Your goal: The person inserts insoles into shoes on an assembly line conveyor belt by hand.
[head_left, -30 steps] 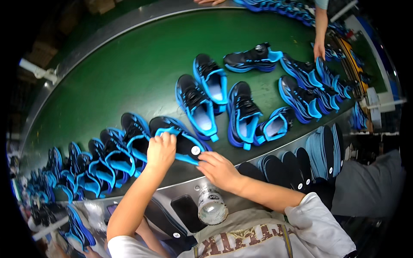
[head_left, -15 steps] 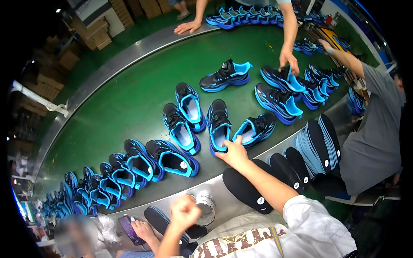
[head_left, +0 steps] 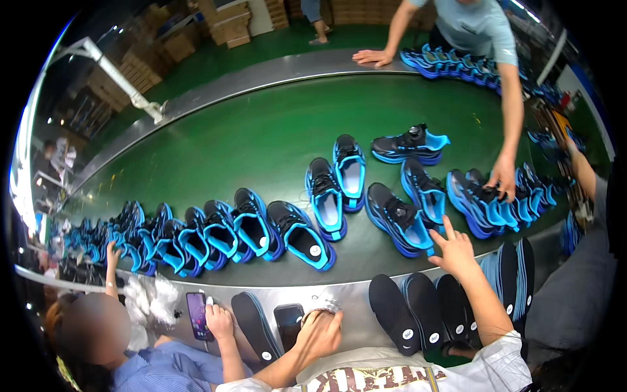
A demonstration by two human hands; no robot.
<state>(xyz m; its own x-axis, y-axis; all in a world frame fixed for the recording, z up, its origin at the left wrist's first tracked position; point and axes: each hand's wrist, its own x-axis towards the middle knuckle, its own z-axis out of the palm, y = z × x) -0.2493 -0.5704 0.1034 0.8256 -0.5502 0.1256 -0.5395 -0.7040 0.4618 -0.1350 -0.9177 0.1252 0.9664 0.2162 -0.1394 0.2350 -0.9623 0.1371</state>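
Observation:
My left hand is curled over a round silver tin on the metal ledge; its fingertips are hidden there. Over the belt's near edge, my right hand is open, forefinger stretched out, close to the heel of a black and blue sneaker. A second sneaker stands just beyond that one. To their left are two sneakers with pale insides, one nearer and one farther. Another sneaker lies sideways behind. Black insoles with white round stickers lie below my right forearm.
A row of sneakers runs left along the green belt. Across it, a co-worker's hand touches sneakers at right. A phone and insoles lie near my left hand; a seated person's hand touches another phone.
My view has swung left. My right hand has let go of a sneaker, and the pair beside it now points away to the left. My left hand, earlier a raised fist, is down at the tin.

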